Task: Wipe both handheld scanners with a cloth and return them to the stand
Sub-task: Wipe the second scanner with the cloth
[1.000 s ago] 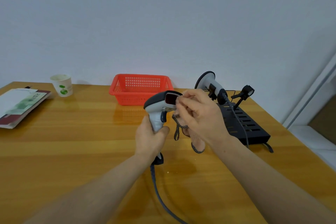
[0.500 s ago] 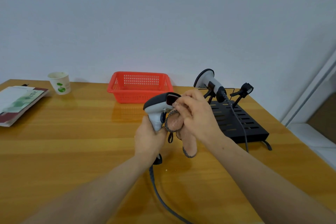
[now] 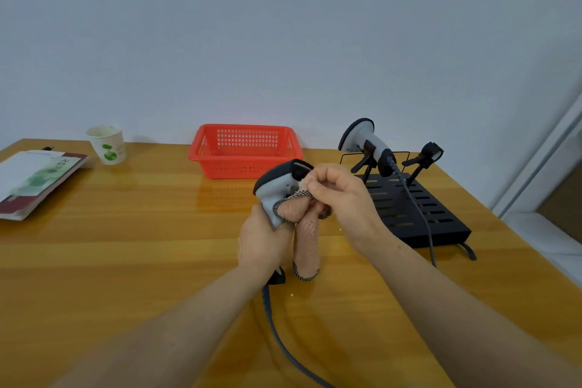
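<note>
The left hand (image 3: 261, 239) wraps its fingers round the grip of one scanner (image 3: 275, 183) and holds it upright above the table (image 3: 126, 261). I think this keeps it steady for rubbing. The right hand (image 3: 340, 195) has curled fingers that pinch a pink cloth (image 3: 307, 236) against the scanner's front, right by the dark window. The rest of the cloth hangs down between the hands.

Both arms reach forward from the near side, and the hands meet in the middle. The scanner's grey cord (image 3: 277, 331) runs down from its bottom toward the near edge.

To the right and a bit farther off sits the black stand (image 3: 409, 211). The second scanner (image 3: 365, 138) rests in its left holder. The right holder (image 3: 425, 154) is free, so the held scanner probably goes back there.
</note>
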Demonstrator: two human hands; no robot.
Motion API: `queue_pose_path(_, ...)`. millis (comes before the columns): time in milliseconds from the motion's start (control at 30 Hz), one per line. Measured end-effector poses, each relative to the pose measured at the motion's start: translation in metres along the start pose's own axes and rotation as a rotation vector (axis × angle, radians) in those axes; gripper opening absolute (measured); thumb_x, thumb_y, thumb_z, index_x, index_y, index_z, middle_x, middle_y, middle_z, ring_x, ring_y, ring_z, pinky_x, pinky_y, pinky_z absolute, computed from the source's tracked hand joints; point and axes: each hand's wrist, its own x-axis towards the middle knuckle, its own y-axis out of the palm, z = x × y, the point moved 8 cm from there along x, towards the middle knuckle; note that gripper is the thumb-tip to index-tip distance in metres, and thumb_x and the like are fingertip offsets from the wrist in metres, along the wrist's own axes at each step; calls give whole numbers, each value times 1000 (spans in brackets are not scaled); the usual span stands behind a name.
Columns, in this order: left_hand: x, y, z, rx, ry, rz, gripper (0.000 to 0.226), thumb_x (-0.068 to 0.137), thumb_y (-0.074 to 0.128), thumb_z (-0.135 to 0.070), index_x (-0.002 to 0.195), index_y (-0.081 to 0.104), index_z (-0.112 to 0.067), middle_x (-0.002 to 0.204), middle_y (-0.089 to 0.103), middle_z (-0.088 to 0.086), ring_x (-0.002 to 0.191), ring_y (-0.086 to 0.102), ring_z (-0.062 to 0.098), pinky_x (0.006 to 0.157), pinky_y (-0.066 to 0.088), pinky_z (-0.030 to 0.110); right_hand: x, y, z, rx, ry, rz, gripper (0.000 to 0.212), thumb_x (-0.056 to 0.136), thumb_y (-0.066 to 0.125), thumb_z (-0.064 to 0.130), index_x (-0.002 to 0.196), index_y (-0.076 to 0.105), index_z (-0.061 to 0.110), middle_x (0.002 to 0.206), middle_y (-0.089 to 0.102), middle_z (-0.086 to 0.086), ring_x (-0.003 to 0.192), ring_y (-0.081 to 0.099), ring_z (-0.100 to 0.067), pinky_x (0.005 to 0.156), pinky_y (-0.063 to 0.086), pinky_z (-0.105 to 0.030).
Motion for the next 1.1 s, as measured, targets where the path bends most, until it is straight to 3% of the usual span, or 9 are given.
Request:
queue_pose_path(67,1,1,2,-120,-48,37,14,81,61,-15,89,50,-14,82,60,4,72,58,22,62,50,38,-1,-11,-4,89,11,-43,20,90,52,2,78,62,14,86,59,-1,60,49,-8,55,42,-16)
queue_pose_path(200,1,9,2,-351,-166,164,14,80,58,-3,83,46,-10,62,48,6,51,47,19,46,39,29,0,-42,-10,134,76,-248,20,91,50,1,77,61,13,86,61,-3,62,50,-9,52,42,-19)
queue_pose_path(333,-6,20,-1,-443,-227,299,15,79,55,2,75,45,-9,53,44,5,42,41,17,41,36,25,5,-37,-11,171,62,-273,15,92,56,12,81,64,20,98,64,-7,84,62,-14,73,57,-32)
queue_pose_path(467,-18,33,-8,-556,-262,420,19,77,50,7,69,43,-9,48,43,1,41,37,16,41,34,22,11,-25,-21,158,95,-250,11,94,53,16,90,62,22,95,68,0,88,66,-9,81,56,-33)
queue_pose_path(533,-22,37,-9,-572,-273,461,20,76,48,7,65,43,-9,46,42,1,40,36,15,40,34,21,12,-23,-29,61,100,-277,8,94,52,20,96,59,23,102,67,-3,96,65,-13,83,55,-33)
queue_pose_path(633,-22,38,-7,-588,-296,479,23,76,48,7,60,41,-8,47,40,3,39,36,15,38,34,20,10,-22,-25,-179,-27,-326,7,93,53,15,98,54,21,105,61,-3,96,60,-9,80,49,-14)
queue_pose_path(700,-22,39,-7,-641,-322,486,25,78,47,7,60,41,-9,50,40,3,38,35,14,37,33,19,8,-19,-17,-268,-139,-326,9,92,55,12,96,53,20,102,55,-2,93,57,-10,78,46,-10)
queue_pose_path(967,-19,40,-12,-691,-340,456,24,79,44,7,62,40,-10,52,38,4,35,36,13,36,31,17,3,-11,12,-407,-363,-329,8,89,61,11,97,59,12,98,51,9,90,55,-4,78,47,-14)
queue_pose_path(1100,-14,37,-19,-707,-300,471,20,78,45,6,64,42,-8,52,39,4,36,37,13,35,33,17,2,-6,-12,-588,-260,-206,10,83,63,5,91,62,11,94,53,5,86,56,-13,75,50,-27)
